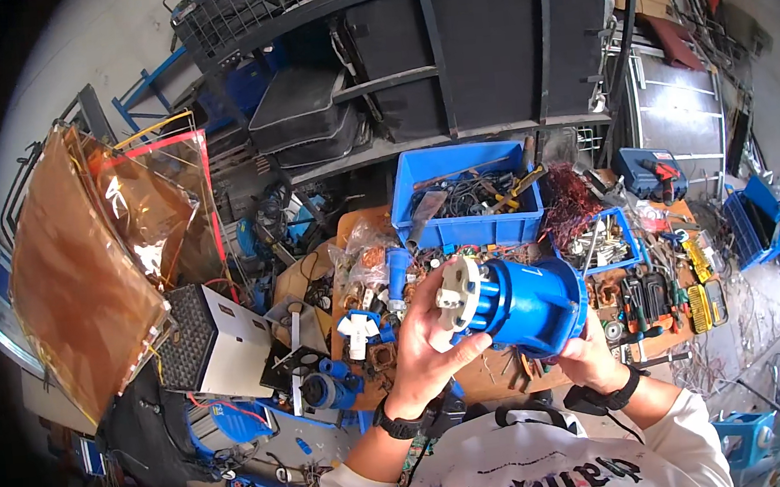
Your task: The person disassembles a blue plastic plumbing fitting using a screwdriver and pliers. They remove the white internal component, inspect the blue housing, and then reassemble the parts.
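Observation:
A blue cylindrical housing with a ribbed, flared right end and a white round flange at its left end is held sideways above a cluttered wooden workbench. My left hand grips the white flange end, thumb along the underside. My right hand holds the blue housing from below at its right end, fingers mostly hidden behind it. Beneath and left of the housing lie white plastic fittings and a smaller blue cylinder.
A blue crate of cables and a smaller tray of metal parts stand behind. Hand tools lie at right, beside a drill case. Brown sheets and a pale box are left, black-framed racking at back.

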`<action>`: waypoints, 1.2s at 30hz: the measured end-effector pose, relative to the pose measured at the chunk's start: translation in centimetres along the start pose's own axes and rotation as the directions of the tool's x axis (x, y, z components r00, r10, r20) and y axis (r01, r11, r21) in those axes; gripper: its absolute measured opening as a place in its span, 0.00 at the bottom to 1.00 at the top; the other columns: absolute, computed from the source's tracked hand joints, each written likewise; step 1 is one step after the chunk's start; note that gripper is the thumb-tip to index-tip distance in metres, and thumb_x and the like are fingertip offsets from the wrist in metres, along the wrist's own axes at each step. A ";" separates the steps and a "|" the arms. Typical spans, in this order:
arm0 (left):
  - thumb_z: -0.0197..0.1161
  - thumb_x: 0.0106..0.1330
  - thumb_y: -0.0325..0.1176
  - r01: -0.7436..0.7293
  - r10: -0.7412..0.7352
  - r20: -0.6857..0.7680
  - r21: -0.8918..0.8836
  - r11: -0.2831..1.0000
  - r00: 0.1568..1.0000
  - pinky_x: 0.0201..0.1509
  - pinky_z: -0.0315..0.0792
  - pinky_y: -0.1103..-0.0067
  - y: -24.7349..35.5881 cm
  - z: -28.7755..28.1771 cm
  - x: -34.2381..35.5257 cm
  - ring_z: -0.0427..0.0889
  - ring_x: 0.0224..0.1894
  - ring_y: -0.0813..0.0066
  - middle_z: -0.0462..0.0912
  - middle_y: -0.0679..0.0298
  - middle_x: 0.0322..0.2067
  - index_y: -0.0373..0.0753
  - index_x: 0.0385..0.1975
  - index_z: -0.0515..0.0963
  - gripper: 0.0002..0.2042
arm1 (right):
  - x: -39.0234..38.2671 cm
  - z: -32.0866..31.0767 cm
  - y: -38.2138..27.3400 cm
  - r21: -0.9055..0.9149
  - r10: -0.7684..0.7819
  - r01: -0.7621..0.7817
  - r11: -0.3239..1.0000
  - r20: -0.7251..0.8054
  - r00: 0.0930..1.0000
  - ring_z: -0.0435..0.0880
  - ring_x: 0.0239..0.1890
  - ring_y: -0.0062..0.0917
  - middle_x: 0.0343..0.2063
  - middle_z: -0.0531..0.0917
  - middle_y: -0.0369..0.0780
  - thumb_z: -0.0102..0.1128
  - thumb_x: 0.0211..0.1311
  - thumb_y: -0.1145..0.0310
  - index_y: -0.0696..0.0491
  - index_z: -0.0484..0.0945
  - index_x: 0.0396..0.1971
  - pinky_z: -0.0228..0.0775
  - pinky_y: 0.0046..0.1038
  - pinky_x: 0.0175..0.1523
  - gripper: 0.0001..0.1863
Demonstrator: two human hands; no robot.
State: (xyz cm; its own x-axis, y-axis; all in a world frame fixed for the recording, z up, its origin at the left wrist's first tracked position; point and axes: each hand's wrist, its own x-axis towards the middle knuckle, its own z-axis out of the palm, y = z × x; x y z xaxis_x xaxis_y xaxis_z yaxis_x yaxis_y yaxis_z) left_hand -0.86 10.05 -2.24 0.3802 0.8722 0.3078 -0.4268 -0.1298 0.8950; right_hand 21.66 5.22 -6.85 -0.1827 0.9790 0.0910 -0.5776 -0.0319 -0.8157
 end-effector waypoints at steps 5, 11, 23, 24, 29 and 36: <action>0.73 0.56 0.26 0.001 -0.001 -0.003 -0.011 1.000 1.000 0.71 0.59 0.70 0.2 0.2 0.0 0.67 0.66 0.68 0.66 0.55 0.64 0.30 0.68 0.53 0.42 | 0.1 1.3 -0.9 0.144 0.067 -0.075 0.987 0.062 0.996 0.81 0.53 0.40 0.58 0.73 0.50 0.75 0.50 0.52 0.58 0.54 0.67 0.78 0.37 0.55 0.51; 0.71 0.58 0.24 -0.034 0.033 -0.023 -0.034 0.999 0.999 0.68 0.64 0.70 0.4 0.4 0.7 0.69 0.64 0.67 0.68 0.55 0.62 0.30 0.67 0.56 0.38 | 0.4 1.3 -1.1 0.252 0.128 -0.159 0.954 0.135 0.983 0.76 0.59 0.43 0.61 0.69 0.50 0.70 0.55 0.48 0.56 0.53 0.68 0.74 0.50 0.60 0.50; 0.74 0.54 0.24 -0.138 0.138 0.015 -0.018 0.990 0.990 0.68 0.65 0.69 0.9 -0.3 2.5 0.70 0.64 0.65 0.68 0.53 0.63 0.32 0.67 0.59 0.40 | 1.0 1.0 -1.2 0.302 0.194 -0.261 0.917 0.233 0.953 0.71 0.63 0.45 0.63 0.66 0.51 0.67 0.58 0.46 0.55 0.51 0.70 0.71 0.52 0.63 0.49; 0.75 0.53 0.24 -0.152 0.152 0.027 0.002 0.988 0.988 0.68 0.65 0.68 1.0 -0.3 2.7 0.70 0.64 0.65 0.68 0.54 0.63 0.33 0.66 0.59 0.40 | 1.0 1.0 -1.3 0.294 0.189 -0.252 0.922 0.226 0.955 0.71 0.63 0.45 0.63 0.67 0.51 0.67 0.58 0.47 0.55 0.51 0.70 0.71 0.52 0.63 0.49; 0.79 0.49 0.32 -0.200 0.190 0.065 0.216 0.956 0.980 0.69 0.63 0.68 1.6 0.0 2.9 0.69 0.65 0.62 0.69 0.51 0.63 0.32 0.65 0.63 0.42 | 0.7 0.8 -1.0 0.234 0.173 -0.211 0.949 0.175 0.969 0.74 0.61 0.43 0.62 0.68 0.50 0.68 0.57 0.47 0.55 0.52 0.69 0.73 0.53 0.61 0.49; 0.79 0.50 0.36 -0.377 0.346 0.152 0.450 0.810 0.926 0.62 0.70 0.71 1.4 -0.2 2.9 0.75 0.59 0.62 0.74 0.52 0.58 0.32 0.56 0.73 0.33 | 0.0 0.6 -1.0 0.211 0.166 -0.193 0.958 0.138 0.976 0.77 0.58 0.41 0.61 0.69 0.50 0.70 0.54 0.46 0.56 0.53 0.68 0.76 0.50 0.57 0.50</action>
State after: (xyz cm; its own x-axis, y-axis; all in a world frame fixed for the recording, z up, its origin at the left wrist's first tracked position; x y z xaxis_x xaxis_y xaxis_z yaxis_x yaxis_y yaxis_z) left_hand -0.56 12.54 -0.13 0.3292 0.6905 0.6440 -0.1200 -0.6459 0.7539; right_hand 21.74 5.12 -5.70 -0.3846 0.9225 0.0323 -0.6860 -0.2622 -0.6788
